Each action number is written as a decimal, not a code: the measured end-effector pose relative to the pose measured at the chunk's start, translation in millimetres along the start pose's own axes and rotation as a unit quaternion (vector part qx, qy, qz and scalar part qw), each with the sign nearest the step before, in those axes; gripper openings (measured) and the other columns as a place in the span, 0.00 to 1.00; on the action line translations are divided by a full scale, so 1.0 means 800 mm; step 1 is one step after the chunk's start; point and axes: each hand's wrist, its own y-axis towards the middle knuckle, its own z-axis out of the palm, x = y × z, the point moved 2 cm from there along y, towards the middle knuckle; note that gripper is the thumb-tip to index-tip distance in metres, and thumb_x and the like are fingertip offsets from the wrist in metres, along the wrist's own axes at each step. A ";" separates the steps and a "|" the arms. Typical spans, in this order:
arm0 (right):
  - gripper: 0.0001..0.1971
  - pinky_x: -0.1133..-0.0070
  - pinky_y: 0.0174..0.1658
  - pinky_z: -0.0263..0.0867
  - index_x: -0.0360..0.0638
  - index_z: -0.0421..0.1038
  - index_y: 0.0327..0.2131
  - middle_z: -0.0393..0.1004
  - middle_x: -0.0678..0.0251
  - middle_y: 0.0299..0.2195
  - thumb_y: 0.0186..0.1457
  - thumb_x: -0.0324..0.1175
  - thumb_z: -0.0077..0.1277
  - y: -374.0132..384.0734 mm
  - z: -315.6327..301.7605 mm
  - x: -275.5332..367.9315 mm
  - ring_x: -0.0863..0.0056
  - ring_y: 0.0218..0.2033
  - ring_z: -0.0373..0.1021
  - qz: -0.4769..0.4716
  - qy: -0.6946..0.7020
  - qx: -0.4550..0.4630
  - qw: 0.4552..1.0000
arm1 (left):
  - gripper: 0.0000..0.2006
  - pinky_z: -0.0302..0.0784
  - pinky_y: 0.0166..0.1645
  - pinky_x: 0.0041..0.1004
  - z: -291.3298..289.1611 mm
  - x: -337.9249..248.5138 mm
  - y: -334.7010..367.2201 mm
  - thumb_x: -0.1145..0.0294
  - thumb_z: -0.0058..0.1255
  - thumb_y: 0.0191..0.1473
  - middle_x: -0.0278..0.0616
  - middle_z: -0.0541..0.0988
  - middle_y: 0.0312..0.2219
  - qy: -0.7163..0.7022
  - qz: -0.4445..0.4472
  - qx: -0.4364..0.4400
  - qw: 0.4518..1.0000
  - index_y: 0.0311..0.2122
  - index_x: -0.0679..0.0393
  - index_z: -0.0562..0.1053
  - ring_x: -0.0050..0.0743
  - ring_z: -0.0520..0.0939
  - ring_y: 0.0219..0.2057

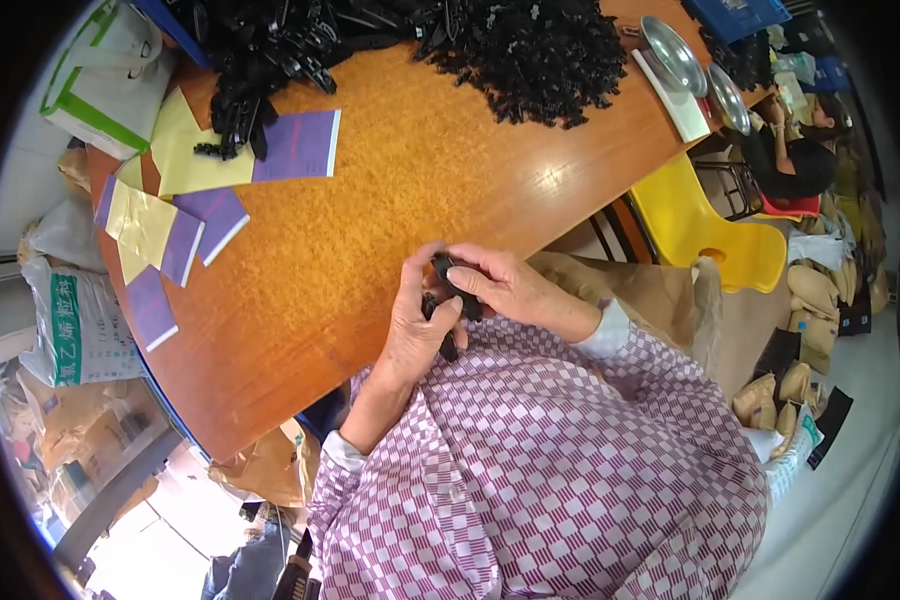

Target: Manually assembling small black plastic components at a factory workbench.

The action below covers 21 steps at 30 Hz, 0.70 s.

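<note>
My left hand [410, 325] and my right hand [515, 288] meet above the near edge of the wooden table, close to my body. Between them are small black plastic parts [457, 287]. The fingers of both hands are curled round these parts, with the right thumb pressing on the upper one. Another bit of black shows below the left fingers. The exact kind of part, and whether the pieces are joined, cannot be made out. A large heap of small black parts [535, 70] lies at the table's far side.
Longer black parts [270, 55] are heaped at the far left, beside purple and yellow paper pieces [295, 145]. Metal dishes [673, 55] sit at the far right corner. A yellow chair [705, 225] stands right of the table. Another person [800, 150] sits beyond it.
</note>
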 end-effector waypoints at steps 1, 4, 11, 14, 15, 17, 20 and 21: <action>0.17 0.90 0.23 0.56 0.39 0.62 0.50 0.69 0.75 0.30 0.60 0.36 0.41 -0.001 0.003 -0.003 0.91 0.21 0.59 -0.032 -0.001 -0.005 0.999 | 0.29 0.72 0.20 0.20 0.001 0.000 -0.002 0.83 0.39 0.49 0.42 0.68 0.34 0.016 0.011 -0.005 1.000 0.57 0.53 0.50 0.21 0.72 0.22; 0.16 0.82 0.36 0.63 0.34 0.63 0.46 0.70 0.66 0.32 0.59 0.35 0.40 -0.007 0.009 -0.008 0.81 0.32 0.66 -0.036 -0.040 -0.017 0.998 | 0.29 0.74 0.21 0.20 0.006 0.007 -0.010 0.84 0.39 0.49 0.42 0.66 0.34 0.050 0.035 -0.019 0.998 0.57 0.53 0.51 0.20 0.72 0.22; 0.17 0.90 0.26 0.58 0.38 0.62 0.50 0.69 0.73 0.33 0.61 0.36 0.40 -0.010 0.011 -0.035 0.90 0.27 0.61 -0.054 -0.039 -0.019 0.998 | 0.29 0.72 0.20 0.18 0.009 0.010 -0.015 0.84 0.40 0.49 0.42 0.67 0.33 0.072 0.023 -0.030 0.997 0.57 0.56 0.50 0.20 0.72 0.21; 0.18 0.87 0.38 0.63 0.36 0.61 0.51 0.70 0.69 0.38 0.61 0.37 0.39 -0.014 0.010 -0.006 0.85 0.37 0.66 -0.011 0.057 0.009 0.998 | 0.28 0.71 0.21 0.20 0.006 0.001 -0.014 0.83 0.40 0.51 0.43 0.68 0.32 0.033 0.030 -0.001 0.999 0.57 0.57 0.49 0.21 0.72 0.17; 0.19 0.86 0.40 0.63 0.35 0.61 0.51 0.70 0.68 0.39 0.61 0.38 0.39 -0.010 0.009 -0.014 0.84 0.39 0.66 -0.041 0.076 0.008 0.996 | 0.28 0.71 0.21 0.20 0.009 -0.004 -0.015 0.83 0.40 0.51 0.44 0.68 0.33 0.027 0.038 0.004 0.999 0.58 0.57 0.49 0.21 0.72 0.18; 0.21 0.85 0.42 0.64 0.35 0.61 0.51 0.70 0.67 0.40 0.61 0.40 0.39 -0.009 0.010 -0.012 0.82 0.40 0.67 -0.067 0.096 0.010 0.993 | 0.29 0.72 0.22 0.19 0.013 -0.009 -0.012 0.83 0.40 0.51 0.44 0.68 0.34 0.019 0.044 0.006 0.999 0.58 0.56 0.48 0.21 0.72 0.18; 0.23 0.84 0.43 0.65 0.34 0.60 0.52 0.70 0.64 0.41 0.61 0.44 0.38 -0.014 0.008 -0.002 0.79 0.42 0.68 -0.059 0.088 -0.010 0.994 | 0.30 0.72 0.23 0.19 0.015 -0.005 -0.010 0.83 0.41 0.51 0.45 0.68 0.35 -0.014 0.061 0.021 0.998 0.59 0.55 0.47 0.21 0.72 0.21; 0.23 0.83 0.44 0.64 0.33 0.60 0.51 0.70 0.63 0.41 0.61 0.43 0.38 -0.013 0.007 -0.007 0.77 0.43 0.67 -0.051 0.096 -0.019 0.994 | 0.31 0.71 0.22 0.18 0.015 -0.003 -0.009 0.80 0.43 0.52 0.45 0.68 0.36 0.001 0.079 0.021 0.997 0.59 0.54 0.48 0.20 0.72 0.22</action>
